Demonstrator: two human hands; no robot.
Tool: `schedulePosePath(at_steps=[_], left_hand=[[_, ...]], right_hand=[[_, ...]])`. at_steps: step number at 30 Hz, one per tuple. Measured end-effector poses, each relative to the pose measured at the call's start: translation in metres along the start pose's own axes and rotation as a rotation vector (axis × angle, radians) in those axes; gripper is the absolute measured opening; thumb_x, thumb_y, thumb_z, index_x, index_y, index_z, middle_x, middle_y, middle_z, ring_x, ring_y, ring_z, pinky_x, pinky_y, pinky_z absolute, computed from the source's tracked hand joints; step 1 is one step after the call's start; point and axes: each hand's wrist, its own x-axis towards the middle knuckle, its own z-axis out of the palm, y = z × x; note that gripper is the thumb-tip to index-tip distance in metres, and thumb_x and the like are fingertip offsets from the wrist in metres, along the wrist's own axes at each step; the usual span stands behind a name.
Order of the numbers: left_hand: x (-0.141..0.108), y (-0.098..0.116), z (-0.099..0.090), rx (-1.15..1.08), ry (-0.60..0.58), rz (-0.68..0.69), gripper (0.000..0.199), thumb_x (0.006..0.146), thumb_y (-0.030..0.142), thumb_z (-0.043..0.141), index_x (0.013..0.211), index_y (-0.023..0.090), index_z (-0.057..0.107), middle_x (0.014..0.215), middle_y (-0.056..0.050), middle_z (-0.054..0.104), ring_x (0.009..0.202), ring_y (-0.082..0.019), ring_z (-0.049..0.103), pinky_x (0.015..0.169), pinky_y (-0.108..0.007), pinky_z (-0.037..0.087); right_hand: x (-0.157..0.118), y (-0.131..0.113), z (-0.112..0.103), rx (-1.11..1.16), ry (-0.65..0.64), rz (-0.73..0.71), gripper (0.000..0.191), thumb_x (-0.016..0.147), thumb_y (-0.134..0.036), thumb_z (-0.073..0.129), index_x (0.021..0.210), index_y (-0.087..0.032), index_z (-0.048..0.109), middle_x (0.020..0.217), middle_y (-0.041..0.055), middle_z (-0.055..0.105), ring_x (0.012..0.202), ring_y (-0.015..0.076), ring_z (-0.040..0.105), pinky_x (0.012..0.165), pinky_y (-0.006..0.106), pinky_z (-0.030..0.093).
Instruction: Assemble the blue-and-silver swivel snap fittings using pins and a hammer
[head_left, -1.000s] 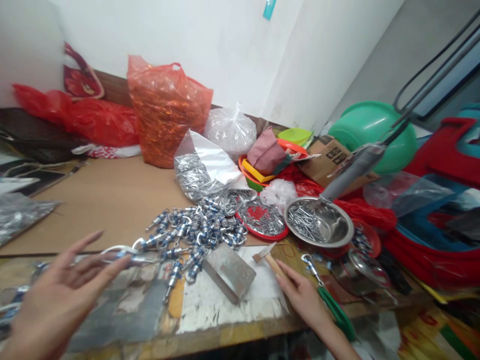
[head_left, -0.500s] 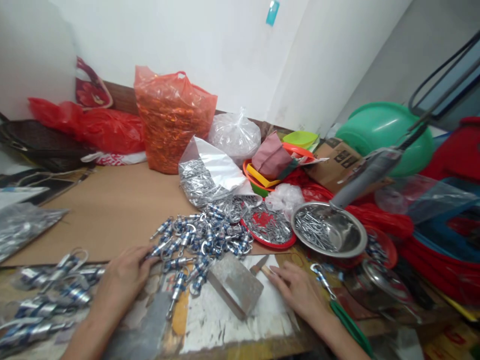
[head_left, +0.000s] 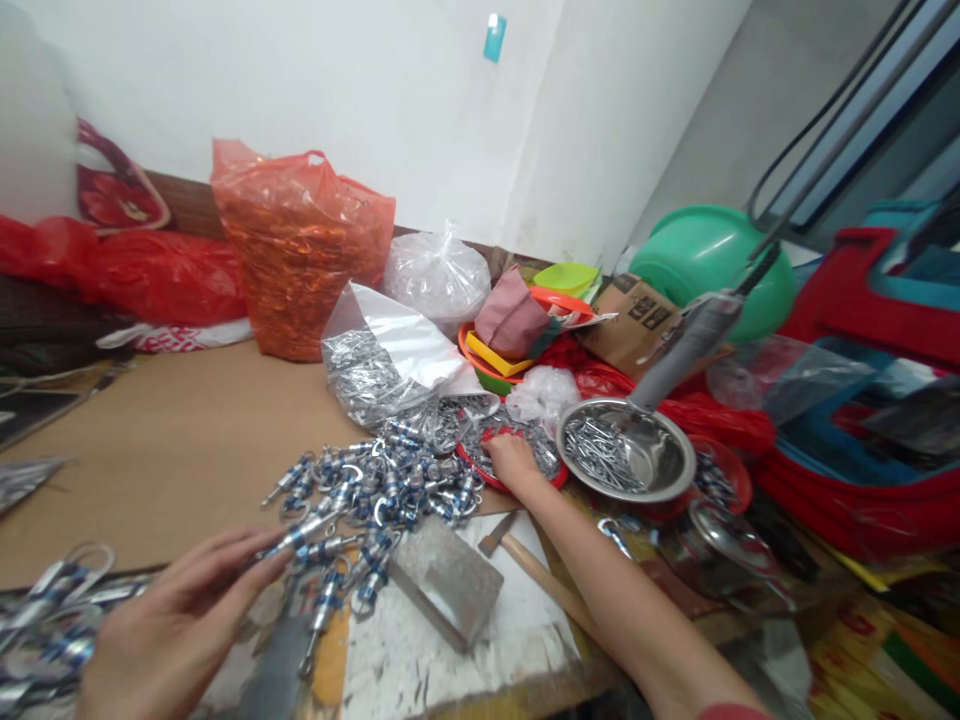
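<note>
My left hand (head_left: pixel 180 620) pinches a silver-and-blue metal keychain (head_left: pixel 300 530) between thumb and fingers at the near side of a heap of similar keychains (head_left: pixel 397 470). My right hand (head_left: pixel 514 460) reaches into a red dish (head_left: pixel 556 481) of small silver metal parts. Its fingers are bunched downward, and their tips are hidden among the parts. Below that forearm lies a hammer (head_left: pixel 536 572) with a wooden handle, untouched. A grey metal block (head_left: pixel 450 580) rests on a worn white sheet (head_left: pixel 420 670) between my arms.
A steel bowl (head_left: pixel 679 462) of long pins stands right of the dish, with a grey-handled tool (head_left: pixel 690 345) hanging above. Behind are a clear bag of metal parts (head_left: pixel 367 370) and an orange bag (head_left: pixel 300 260). More keychains (head_left: pixel 52 630) lie at the left.
My right hand has left the hammer handle and moved forward and left into the red dish. My left hand has raised a keychain slightly. The view has swung right.
</note>
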Motion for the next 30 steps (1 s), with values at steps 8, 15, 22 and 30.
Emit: schedulePosePath(at_steps=[8,15,22,30], left_hand=[[-0.047,0.045,0.076,-0.315,-0.347,0.14,0.009,0.061,0.03,0.066,0.064,0.028,0.074,0.078,-0.003,0.073,0.081,-0.025,0.065,0.08,-0.037,0.05],[-0.055,0.03,0.076,-0.286,-0.358,0.139,0.01,0.062,0.03,0.066,0.067,0.03,0.074,0.08,-0.004,0.074,0.084,-0.027,0.066,0.083,-0.04,0.049],[-0.057,0.029,0.076,-0.326,-0.365,0.097,0.011,0.062,0.029,0.066,0.069,0.029,0.074,0.082,-0.004,0.074,0.086,-0.027,0.066,0.085,-0.039,0.049],[-0.058,0.029,0.078,-0.331,-0.321,0.039,0.032,0.06,0.031,0.068,0.091,0.024,0.07,0.088,-0.002,0.074,0.081,-0.024,0.068,0.081,-0.035,0.052]], right_hand=[[0.0,0.014,0.001,-0.051,-0.06,0.033,0.028,0.086,-0.029,0.05,0.11,-0.015,0.051,0.111,0.0072,0.054,0.095,0.0189,0.055,0.079,0.039,0.047],[-0.001,0.014,0.002,0.053,-0.056,0.114,0.029,0.085,-0.029,0.052,0.109,-0.014,0.052,0.109,0.0078,0.054,0.094,0.019,0.056,0.079,0.038,0.047],[-0.01,0.011,-0.018,0.37,0.085,0.12,0.023,0.084,-0.026,0.053,0.102,-0.012,0.056,0.104,0.0075,0.058,0.094,0.0184,0.057,0.081,0.037,0.047],[-0.121,-0.054,-0.019,0.985,0.239,-0.118,0.009,0.072,-0.018,0.062,0.078,-0.015,0.068,0.076,0.0026,0.069,0.071,0.0139,0.064,0.066,0.023,0.051]])
